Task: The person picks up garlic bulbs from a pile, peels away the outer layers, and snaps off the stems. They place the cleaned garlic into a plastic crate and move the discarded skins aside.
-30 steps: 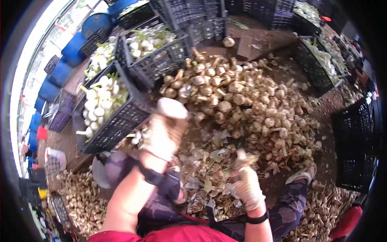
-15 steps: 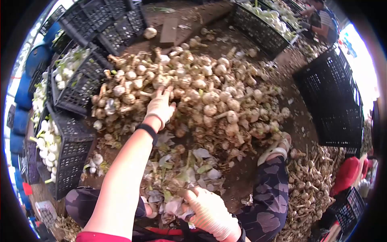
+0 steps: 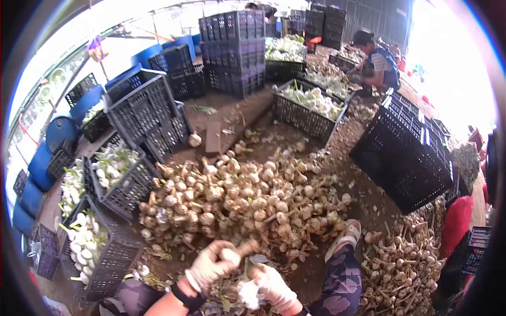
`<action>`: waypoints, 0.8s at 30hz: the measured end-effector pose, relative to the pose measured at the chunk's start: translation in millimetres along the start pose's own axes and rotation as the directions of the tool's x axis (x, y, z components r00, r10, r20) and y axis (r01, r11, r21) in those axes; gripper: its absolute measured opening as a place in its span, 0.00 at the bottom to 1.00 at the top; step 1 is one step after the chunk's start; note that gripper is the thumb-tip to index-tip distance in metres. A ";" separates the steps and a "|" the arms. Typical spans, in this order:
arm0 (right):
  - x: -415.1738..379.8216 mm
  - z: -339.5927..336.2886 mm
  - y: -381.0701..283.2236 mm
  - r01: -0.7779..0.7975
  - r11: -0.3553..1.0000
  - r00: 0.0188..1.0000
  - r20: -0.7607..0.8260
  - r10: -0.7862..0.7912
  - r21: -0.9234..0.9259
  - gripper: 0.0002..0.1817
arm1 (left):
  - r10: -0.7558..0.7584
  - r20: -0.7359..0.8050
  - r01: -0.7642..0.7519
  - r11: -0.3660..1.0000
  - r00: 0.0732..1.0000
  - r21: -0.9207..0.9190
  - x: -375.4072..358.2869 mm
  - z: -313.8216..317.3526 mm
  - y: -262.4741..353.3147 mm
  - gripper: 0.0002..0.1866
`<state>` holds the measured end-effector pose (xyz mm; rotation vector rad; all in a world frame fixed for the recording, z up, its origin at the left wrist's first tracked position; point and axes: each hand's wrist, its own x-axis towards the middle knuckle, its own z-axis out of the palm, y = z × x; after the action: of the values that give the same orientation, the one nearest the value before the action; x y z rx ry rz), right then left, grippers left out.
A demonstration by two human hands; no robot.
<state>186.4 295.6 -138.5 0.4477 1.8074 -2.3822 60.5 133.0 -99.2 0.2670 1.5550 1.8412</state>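
My left hand [image 3: 210, 267], in a pale glove with a dark band at the wrist, is closed around a garlic bulb [image 3: 230, 256]. The bulb's brown stem points up and to the right. Close beside it is my gloved right hand [image 3: 273, 287], fingers pinched together; what they hold, if anything, cannot be made out. Bright white papery skin [image 3: 249, 295] shows just below those fingers. Beyond both hands spreads a large heap of unpeeled garlic [image 3: 247, 195] with dry stems, lying on the ground.
Black crates of cleaned white garlic stand at left [image 3: 113, 253] and at the back [image 3: 303, 113]. Stacked crates [image 3: 234, 52] rise behind. At right are a tilted black crate [image 3: 406, 152] and another garlic pile [image 3: 403, 263]. A person [image 3: 377, 63] crouches at the back right.
My left hand has come back from the heap toward my body and now holds a garlic bulb. My right hand stays low in front of me. The view has tilted up.
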 end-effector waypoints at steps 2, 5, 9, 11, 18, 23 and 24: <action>-4.7 2.8 8.5 0.172 0.950 0.974 0.101 -0.204 0.261 0.16 | -0.160 0.115 0.162 0.987 0.980 -0.009 -32.3 18.1 3.3 0.25; -13.0 11.5 -3.6 -0.065 0.880 0.998 0.027 0.059 0.471 0.11 | -0.069 0.137 0.054 0.993 0.988 0.107 -53.3 32.1 -5.7 0.28; -34.9 15.1 -27.2 -0.084 0.862 0.991 0.136 0.018 0.499 0.13 | 0.347 0.220 -0.406 0.684 0.912 0.606 -65.8 38.2 3.1 0.33; -48.4 14.9 -50.3 -0.108 0.881 0.979 0.204 0.013 0.461 0.17 | 0.369 0.272 -0.458 0.749 0.889 0.479 -62.1 34.7 -4.2 0.33; -58.9 6.1 -26.2 -0.030 0.829 0.986 0.154 -0.068 0.559 0.28 | 0.162 0.284 -0.200 0.974 0.945 0.110 -62.6 33.7 1.4 0.30; -58.4 9.3 -57.0 -0.084 0.877 0.979 0.204 -0.017 0.473 0.36 | 0.527 0.357 -0.611 0.455 0.771 0.648 -57.5 28.0 18.0 0.32; -59.1 9.0 -44.0 -0.053 0.846 0.982 0.179 -0.051 0.530 0.42 | 0.477 0.298 -0.555 0.605 0.827 0.571 -58.8 26.0 12.0 0.32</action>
<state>229.3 294.4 -77.8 0.2537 1.0433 -2.7990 113.8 116.3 -65.3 1.2500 2.1392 1.5543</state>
